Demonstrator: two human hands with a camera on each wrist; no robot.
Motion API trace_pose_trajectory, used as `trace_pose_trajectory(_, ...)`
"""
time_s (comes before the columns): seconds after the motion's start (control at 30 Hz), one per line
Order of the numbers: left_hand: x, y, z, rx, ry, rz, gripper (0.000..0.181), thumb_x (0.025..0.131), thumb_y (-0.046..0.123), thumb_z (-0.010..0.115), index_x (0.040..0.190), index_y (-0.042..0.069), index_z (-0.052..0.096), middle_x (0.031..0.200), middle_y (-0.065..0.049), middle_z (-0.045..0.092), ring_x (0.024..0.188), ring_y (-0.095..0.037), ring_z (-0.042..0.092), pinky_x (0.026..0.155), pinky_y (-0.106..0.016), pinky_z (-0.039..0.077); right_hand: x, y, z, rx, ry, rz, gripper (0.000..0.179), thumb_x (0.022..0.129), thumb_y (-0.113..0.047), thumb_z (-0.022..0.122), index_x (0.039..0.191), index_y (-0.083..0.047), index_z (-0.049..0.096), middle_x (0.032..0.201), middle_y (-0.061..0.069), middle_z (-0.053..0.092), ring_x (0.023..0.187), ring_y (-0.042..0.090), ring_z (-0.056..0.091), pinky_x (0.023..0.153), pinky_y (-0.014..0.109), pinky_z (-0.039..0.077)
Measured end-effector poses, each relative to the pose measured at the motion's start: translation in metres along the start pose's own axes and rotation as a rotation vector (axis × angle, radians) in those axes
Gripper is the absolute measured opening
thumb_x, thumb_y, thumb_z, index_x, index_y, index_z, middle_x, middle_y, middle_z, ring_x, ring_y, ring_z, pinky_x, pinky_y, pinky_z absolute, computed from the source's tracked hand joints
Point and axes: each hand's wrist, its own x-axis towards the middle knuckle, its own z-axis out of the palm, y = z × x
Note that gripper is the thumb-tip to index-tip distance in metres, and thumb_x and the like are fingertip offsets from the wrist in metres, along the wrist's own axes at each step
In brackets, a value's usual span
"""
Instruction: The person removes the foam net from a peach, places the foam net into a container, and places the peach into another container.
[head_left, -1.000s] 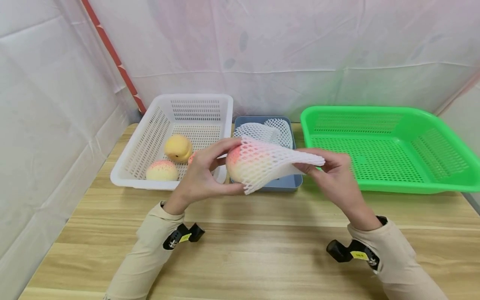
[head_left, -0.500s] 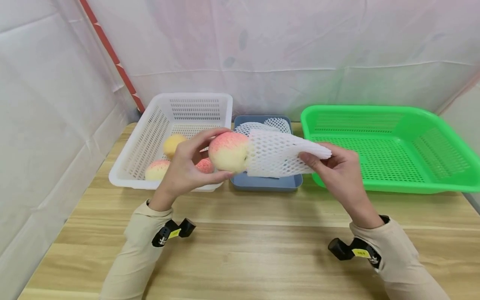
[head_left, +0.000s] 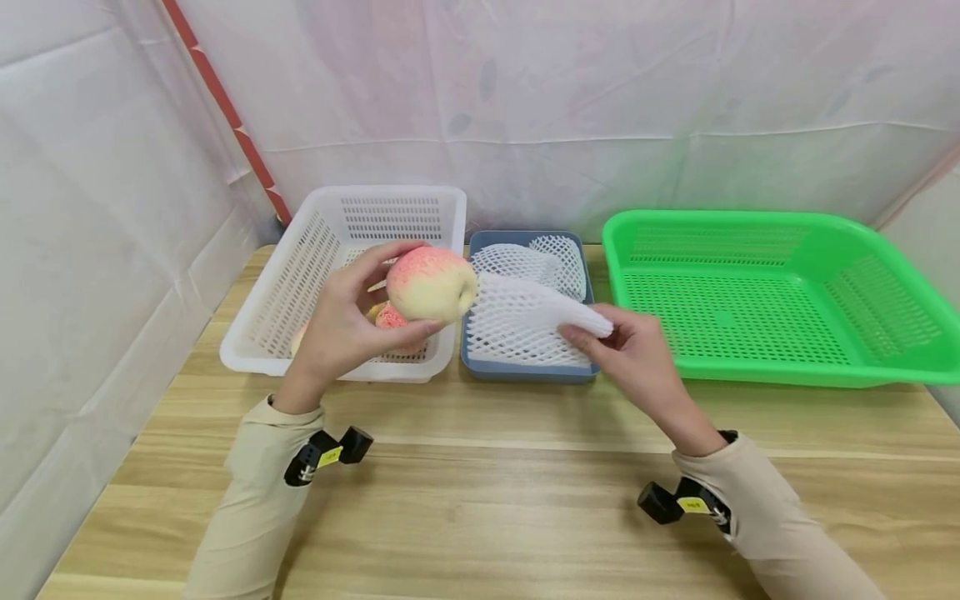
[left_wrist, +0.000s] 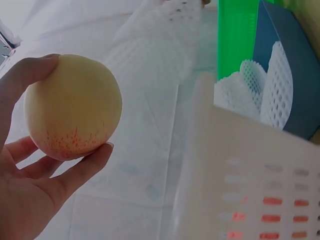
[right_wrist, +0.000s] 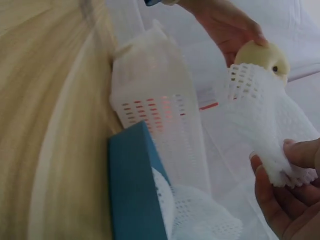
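Note:
A pink and cream peach [head_left: 427, 283] is gripped between the thumb and fingers of my left hand [head_left: 348, 321], above the right side of the white basket [head_left: 262, 317]. In the left wrist view the bare peach [left_wrist: 75, 105] shows its pale side. My right hand [head_left: 637, 354] pinches the gathered end of a white foam fruit net [head_left: 525, 321] over the blue tray [head_left: 528, 372]. The net's wide end faces the peach, and the right wrist view shows that foam net [right_wrist: 265, 115] partly in front of the fruit. More foam nets [head_left: 562, 254] lie in the tray.
Inside the white basket lies a red-speckled peach [head_left: 392, 318], with other fruit mostly hidden by my left hand. A green basket [head_left: 750, 367] stands at the right on the wooden table [head_left: 480, 500]. A pale cloth [head_left: 540, 108] hangs behind the containers.
The peach has come out of the foam net and moved left with my left hand. My right hand first drew the net slightly right, then moved left and lower with it.

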Motion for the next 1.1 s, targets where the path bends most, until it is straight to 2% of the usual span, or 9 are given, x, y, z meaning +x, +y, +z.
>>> trace_pose_trajectory(0.2,0.003,0.002,-0.01,0.083,0.037,-0.051,0.076,0.062,-0.006,0.086,0.131,0.002,0.056,0.127,-0.005,0.059,0.104,-0.018,0.061,0.088,-0.026,0.053,0.002,0.016,0.012,-0.053,-0.061,0.049,0.014,0.085,-0.007,0.074,0.096,0.001,0.072,0.081,0.012,0.068,0.061,0.005,0.057,0.049,0.016,0.046)
trace_pose_trajectory(0.4,0.003,0.002,-0.014,0.165,0.047,-0.066,0.074,0.064,0.002,0.088,0.131,0.004,0.057,0.125,-0.005,0.06,0.1,-0.02,0.061,0.085,-0.025,0.054,0.002,0.032,0.02,-0.173,-0.083,-0.014,0.014,0.083,-0.002,0.074,0.096,0.0,0.073,0.086,0.012,0.071,0.064,0.005,0.058,0.053,0.016,0.049)
trace_pose_trajectory(0.53,0.005,0.002,-0.015,0.243,0.038,-0.074,0.073,0.064,0.008,0.089,0.13,0.005,0.058,0.124,-0.006,0.06,0.1,-0.02,0.06,0.083,-0.027,0.055,0.002,0.039,0.023,-0.244,-0.09,-0.06,0.015,0.082,0.0,0.074,0.097,-0.001,0.073,0.086,0.01,0.071,0.062,0.007,0.056,0.053,0.017,0.047)
trace_pose_trajectory(0.77,0.014,0.004,-0.013,0.352,-0.012,-0.058,0.07,0.066,0.018,0.089,0.129,0.006,0.059,0.122,-0.004,0.061,0.107,-0.014,0.056,0.083,-0.03,0.056,0.002,0.049,0.026,-0.301,-0.109,-0.089,0.02,0.084,0.0,0.072,0.104,0.001,0.07,0.088,0.014,0.072,0.062,0.013,0.059,0.052,0.019,0.047)
trace_pose_trajectory(0.97,0.022,0.006,-0.014,0.392,-0.038,-0.059,0.07,0.067,0.016,0.089,0.128,0.003,0.058,0.123,-0.009,0.061,0.109,-0.019,0.056,0.082,-0.039,0.057,0.003,0.052,0.026,-0.338,-0.078,-0.132,0.022,0.083,0.003,0.071,0.104,0.001,0.069,0.084,0.013,0.071,0.06,0.014,0.059,0.052,0.023,0.049)
trace_pose_trajectory(1.1,0.022,0.005,-0.013,0.401,-0.045,-0.085,0.069,0.068,0.018,0.088,0.128,0.004,0.058,0.123,-0.009,0.061,0.11,-0.02,0.056,0.082,-0.04,0.057,0.004,0.055,0.028,-0.374,-0.078,-0.158,0.025,0.083,0.003,0.071,0.107,0.001,0.068,0.086,0.014,0.071,0.063,0.017,0.062,0.054,0.029,0.052)
